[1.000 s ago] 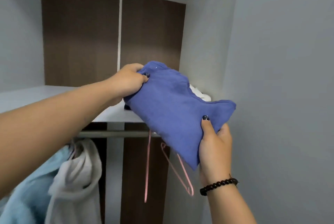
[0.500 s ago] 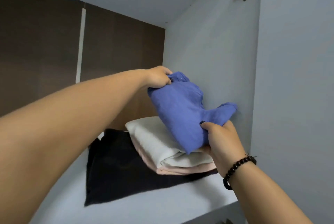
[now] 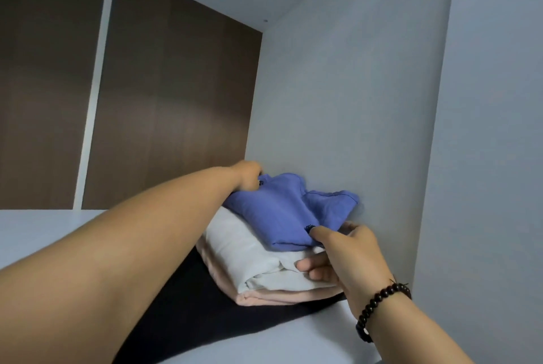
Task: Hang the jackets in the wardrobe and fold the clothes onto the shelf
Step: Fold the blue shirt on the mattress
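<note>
Blue folded garment (image 3: 282, 210) tops 3 others on shelf (image 3: 44, 234): white, pink, black. I see left hand (image 3: 248, 175) gripping its far edge, right hand (image 3: 340, 252) pinching near corner.

Blue shirt (image 3: 282, 210) on white cloth (image 3: 244, 249), pink cloth (image 3: 282, 296), black cloth (image 3: 188, 313); pale grey shelf (image 3: 38, 228), dark brown back panel (image 3: 176, 99), black bead bracelet (image 3: 379, 309).

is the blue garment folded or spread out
Folded: the blue garment is a compact bundle atop the white folded cloth, gripped by both hands.
</note>
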### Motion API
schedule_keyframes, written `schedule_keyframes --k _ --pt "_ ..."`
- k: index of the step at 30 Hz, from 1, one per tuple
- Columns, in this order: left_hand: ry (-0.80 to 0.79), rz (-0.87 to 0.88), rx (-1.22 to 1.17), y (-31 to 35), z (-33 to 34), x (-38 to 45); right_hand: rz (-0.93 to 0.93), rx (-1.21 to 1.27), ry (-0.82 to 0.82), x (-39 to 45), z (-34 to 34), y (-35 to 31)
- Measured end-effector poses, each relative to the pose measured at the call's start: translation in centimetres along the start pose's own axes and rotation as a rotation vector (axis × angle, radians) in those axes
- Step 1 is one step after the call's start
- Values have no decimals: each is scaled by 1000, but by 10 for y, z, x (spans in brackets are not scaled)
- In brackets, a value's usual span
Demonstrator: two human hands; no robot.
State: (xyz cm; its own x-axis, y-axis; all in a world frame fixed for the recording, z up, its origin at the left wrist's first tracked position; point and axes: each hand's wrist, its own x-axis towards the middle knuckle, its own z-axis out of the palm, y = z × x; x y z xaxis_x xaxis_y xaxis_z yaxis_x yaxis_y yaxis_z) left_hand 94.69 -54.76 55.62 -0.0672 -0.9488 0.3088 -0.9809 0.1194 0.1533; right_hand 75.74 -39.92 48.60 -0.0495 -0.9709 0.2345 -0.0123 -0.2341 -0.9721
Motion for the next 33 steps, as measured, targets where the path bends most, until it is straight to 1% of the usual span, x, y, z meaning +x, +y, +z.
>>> schedule_keyframes --k 1,2,4,5,6,7,8,10,12,14,16,19,22,28,33 --pt "45 -7 27 1 -1 0 -29 -62 32 -2 -2 -2" --pt "107 -8 64 4 -6 -4 -97 -211 87 -5 -6 -5" --pt "251 44 92 11 -15 -10 -328 -660 267 -8 -12 -15" --pt "295 84 57 16 -20 -17 -462 -834 364 -11 -12 -21" --pt "296 127 13 22 -23 -22 -581 -908 416 -12 -10 -28" --pt "269 173 -15 27 -26 -30 -665 -906 412 -12 -6 -34" --pt "213 211 -18 31 -26 -35 -709 -900 360 -8 -1 -39" --pt "78 240 16 35 -21 -45 -700 -947 191 5 13 -41" --pt "-34 209 25 33 -11 -50 -578 -1087 21 17 25 -31" --pt "-86 174 43 29 1 -50 -388 -1202 -129 23 28 -14" --pt "-114 175 83 28 11 -46 -267 -1191 -190 27 24 6" --pt "-169 175 152 30 20 -42 -253 -1091 -168 24 15 21" --pt "-204 166 197 31 22 -42 -246 -1030 -171 18 11 22" --pt "-108 97 105 44 3 -60 -219 -907 -196 7 -6 11" --pt "8 107 44 59 -11 -105 -296 -737 -181 -39 -46 1"
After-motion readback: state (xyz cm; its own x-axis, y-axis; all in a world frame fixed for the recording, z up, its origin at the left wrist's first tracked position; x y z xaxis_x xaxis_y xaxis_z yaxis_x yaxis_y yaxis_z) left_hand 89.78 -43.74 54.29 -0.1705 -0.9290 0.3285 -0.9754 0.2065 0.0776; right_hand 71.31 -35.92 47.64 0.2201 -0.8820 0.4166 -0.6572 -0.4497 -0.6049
